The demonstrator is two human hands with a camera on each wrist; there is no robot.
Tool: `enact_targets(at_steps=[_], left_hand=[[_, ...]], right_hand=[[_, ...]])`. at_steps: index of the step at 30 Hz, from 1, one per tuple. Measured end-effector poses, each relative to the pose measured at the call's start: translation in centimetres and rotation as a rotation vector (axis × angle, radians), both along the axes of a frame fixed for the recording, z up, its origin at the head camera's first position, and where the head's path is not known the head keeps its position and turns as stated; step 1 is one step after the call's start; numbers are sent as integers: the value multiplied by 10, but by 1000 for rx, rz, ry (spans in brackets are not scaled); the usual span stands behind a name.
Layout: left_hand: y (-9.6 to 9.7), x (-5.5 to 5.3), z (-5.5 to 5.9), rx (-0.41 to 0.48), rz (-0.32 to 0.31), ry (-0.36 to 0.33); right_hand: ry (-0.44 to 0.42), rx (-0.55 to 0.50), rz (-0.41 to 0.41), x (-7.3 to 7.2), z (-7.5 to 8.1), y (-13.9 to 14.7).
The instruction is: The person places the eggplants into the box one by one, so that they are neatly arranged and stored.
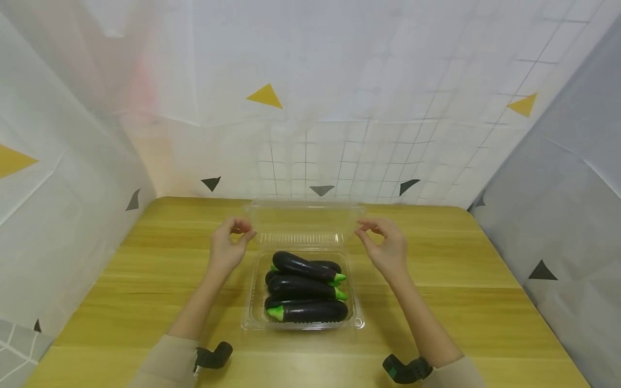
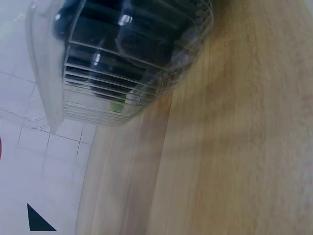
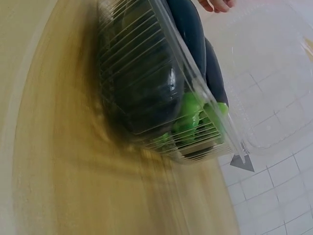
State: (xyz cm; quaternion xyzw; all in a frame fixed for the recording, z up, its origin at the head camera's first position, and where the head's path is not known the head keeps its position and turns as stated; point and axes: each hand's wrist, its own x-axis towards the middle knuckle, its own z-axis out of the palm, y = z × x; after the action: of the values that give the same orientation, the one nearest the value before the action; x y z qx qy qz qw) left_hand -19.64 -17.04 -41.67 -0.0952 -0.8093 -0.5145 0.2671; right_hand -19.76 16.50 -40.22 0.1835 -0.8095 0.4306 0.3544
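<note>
A clear plastic clamshell container (image 1: 359, 315) sits on the table with its lid (image 1: 301, 218) raised behind it. Several dark purple eggplants (image 1: 305, 288) with green stem ends lie piled in the base. My left hand (image 1: 230, 245) pinches the left edge of the lid between thumb and fingers. At the opposite edge, my right hand (image 1: 385, 245) pinches the lid the same way. From the right wrist, the base's ribbed wall (image 3: 142, 54) shows close up, the lid (image 3: 274, 73) stands beyond it, and left fingertips (image 3: 220, 5) appear at the top.
The wooden table (image 1: 485, 302) meets a white patterned backdrop (image 1: 320, 134) at the back and sides. Dark wrist-worn devices (image 1: 407, 371) are strapped on both forearms near the table's front.
</note>
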Motion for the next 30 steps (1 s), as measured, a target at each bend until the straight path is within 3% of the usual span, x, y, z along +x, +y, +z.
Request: enact_targets(at_steps=[7,15,25,30], left_hand=[[0,0,1,-7,-5,12],[-2,4,2,-3,-13,1],[-2,14,30,74,-1,81],[0,16,36,94,-12,89]], right_hand=[[83,-46,-28,-1,4,-1],[107,-49,-37,3,8,-3],[133,-61,-39,5,7,-4],[124,-59,-37,5,7,-4]])
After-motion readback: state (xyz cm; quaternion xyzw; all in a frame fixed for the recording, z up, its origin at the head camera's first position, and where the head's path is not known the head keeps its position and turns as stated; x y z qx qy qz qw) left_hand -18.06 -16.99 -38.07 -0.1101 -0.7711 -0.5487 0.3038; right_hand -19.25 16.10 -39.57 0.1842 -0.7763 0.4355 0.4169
